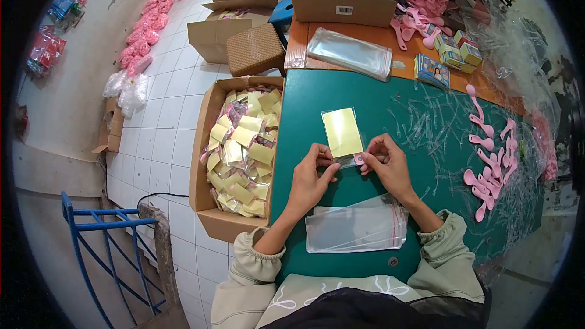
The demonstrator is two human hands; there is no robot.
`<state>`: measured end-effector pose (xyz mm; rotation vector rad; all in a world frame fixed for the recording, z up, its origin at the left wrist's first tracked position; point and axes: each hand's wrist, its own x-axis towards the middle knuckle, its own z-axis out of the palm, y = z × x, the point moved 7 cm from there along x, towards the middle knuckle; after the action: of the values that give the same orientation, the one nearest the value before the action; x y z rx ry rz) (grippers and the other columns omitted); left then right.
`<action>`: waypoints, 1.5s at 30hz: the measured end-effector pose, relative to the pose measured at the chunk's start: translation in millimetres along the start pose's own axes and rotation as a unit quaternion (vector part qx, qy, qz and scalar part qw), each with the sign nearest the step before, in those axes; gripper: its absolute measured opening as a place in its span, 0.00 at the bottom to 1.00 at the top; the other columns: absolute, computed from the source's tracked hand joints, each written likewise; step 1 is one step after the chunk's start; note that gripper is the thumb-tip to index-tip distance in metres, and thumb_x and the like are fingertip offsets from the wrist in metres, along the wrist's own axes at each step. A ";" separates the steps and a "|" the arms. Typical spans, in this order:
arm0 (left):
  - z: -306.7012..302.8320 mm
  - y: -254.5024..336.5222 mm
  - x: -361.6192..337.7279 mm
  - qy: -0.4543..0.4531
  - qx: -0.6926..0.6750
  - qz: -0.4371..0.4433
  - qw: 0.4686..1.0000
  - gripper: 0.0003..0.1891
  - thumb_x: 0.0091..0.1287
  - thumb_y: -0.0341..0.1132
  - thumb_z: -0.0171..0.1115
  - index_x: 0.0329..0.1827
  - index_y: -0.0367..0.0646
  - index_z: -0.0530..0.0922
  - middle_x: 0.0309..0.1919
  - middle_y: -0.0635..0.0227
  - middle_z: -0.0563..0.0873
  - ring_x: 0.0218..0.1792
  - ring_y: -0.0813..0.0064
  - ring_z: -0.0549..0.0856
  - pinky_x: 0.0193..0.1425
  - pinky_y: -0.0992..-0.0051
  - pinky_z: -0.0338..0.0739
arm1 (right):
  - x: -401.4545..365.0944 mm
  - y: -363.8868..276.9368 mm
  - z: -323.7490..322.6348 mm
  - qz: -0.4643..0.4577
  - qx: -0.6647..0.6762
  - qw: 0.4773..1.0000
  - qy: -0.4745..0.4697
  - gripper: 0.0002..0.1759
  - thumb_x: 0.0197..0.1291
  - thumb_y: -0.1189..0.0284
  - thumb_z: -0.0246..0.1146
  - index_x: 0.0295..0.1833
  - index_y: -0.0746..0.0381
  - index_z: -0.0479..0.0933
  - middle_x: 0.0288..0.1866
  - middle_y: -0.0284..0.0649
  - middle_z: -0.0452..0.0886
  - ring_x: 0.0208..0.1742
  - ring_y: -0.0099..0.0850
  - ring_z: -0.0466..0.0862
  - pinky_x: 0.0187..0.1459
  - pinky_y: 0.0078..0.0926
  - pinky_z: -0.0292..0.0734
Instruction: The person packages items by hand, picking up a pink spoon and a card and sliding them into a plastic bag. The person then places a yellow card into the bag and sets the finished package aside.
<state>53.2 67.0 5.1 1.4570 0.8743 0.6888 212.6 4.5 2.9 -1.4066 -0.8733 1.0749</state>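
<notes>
A yellow card (343,134) lies in a small clear plastic bag (349,162) above the green tabletop. At the bag's lower left corner, my left hand (315,176) is closed in a pinch on the plastic. My right hand (387,167) is closed at the lower right corner, its fingers around a pink plastic piece, apparently a spoon (358,159), whose end shows beside the card; the rest is hidden by the fingers. Between my forearms lies a loose stack of clear plastic bags (353,231).
Left of the table stands a cardboard box (204,146) full of bagged yellow cards. Pink spoons (487,183) and plastic scraps (426,122) lie on the right. Toward the back are more clear bags (350,52), card stacks (432,72) and an open carton (344,6).
</notes>
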 end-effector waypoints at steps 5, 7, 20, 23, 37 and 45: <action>0.3 -4.0 -1.3 -0.026 0.014 0.002 1.000 0.12 0.62 0.24 0.61 0.47 0.36 0.71 0.41 0.66 0.78 0.38 0.79 0.81 0.33 0.81 0.83 | -1.4 -3.8 3.0 0.003 -0.019 1.000 -0.004 0.16 0.59 0.80 0.60 0.54 0.67 0.71 0.32 0.38 0.79 0.29 0.21 0.81 0.30 0.16 0.79; -0.3 -1.0 -2.0 -0.016 0.010 0.007 1.000 0.15 0.62 0.24 0.61 0.52 0.36 0.72 0.44 0.66 0.78 0.38 0.79 0.81 0.34 0.80 0.83 | -2.1 -7.2 4.0 -0.004 -0.037 0.999 -0.007 0.18 0.60 0.79 0.60 0.56 0.67 0.71 0.32 0.38 0.80 0.29 0.21 0.81 0.29 0.16 0.79; -187.3 6.3 -47.7 0.187 0.185 0.040 0.964 0.22 0.64 0.28 0.59 0.62 0.38 0.69 0.56 0.62 0.77 0.51 0.71 0.78 0.54 0.76 0.73 | 38.1 -49.7 -359.2 0.005 -0.657 0.682 0.323 0.16 0.49 0.68 0.66 0.43 0.64 0.79 0.40 0.48 0.82 0.39 0.44 0.83 0.42 0.37 0.76; -179.5 49.2 -48.2 0.263 0.383 0.080 0.882 0.21 0.62 0.29 0.60 0.60 0.39 0.70 0.52 0.58 0.79 0.52 0.63 0.79 0.57 0.68 0.72 | 37.7 -31.4 -389.7 0.077 -0.669 0.661 0.332 0.18 0.51 0.65 0.65 0.45 0.64 0.77 0.38 0.50 0.82 0.42 0.46 0.82 0.42 0.39 0.75; 71.3 31.0 -43.7 -0.172 0.288 0.207 0.919 0.10 0.55 0.30 0.66 0.38 0.39 0.76 0.31 0.61 0.79 0.30 0.63 0.81 0.34 0.65 0.75 | -15.0 -129.3 -261.7 -0.192 -0.368 0.856 0.307 0.05 0.62 0.77 0.54 0.43 0.64 0.73 0.39 0.38 0.79 0.42 0.24 0.79 0.40 0.22 0.74; 64.2 26.8 -41.5 -0.180 0.233 0.208 0.933 0.08 0.56 0.28 0.64 0.36 0.38 0.76 0.29 0.61 0.81 0.31 0.64 0.82 0.34 0.67 0.76 | -58.8 -116.2 -90.9 -0.123 -0.177 0.975 -0.061 0.06 0.57 0.83 0.58 0.41 0.65 0.73 0.44 0.40 0.77 0.46 0.27 0.77 0.46 0.24 0.73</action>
<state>87.7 -1.9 29.9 2.1559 0.4537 0.5065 287.5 -65.9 124.0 -1.4828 -1.3421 0.8503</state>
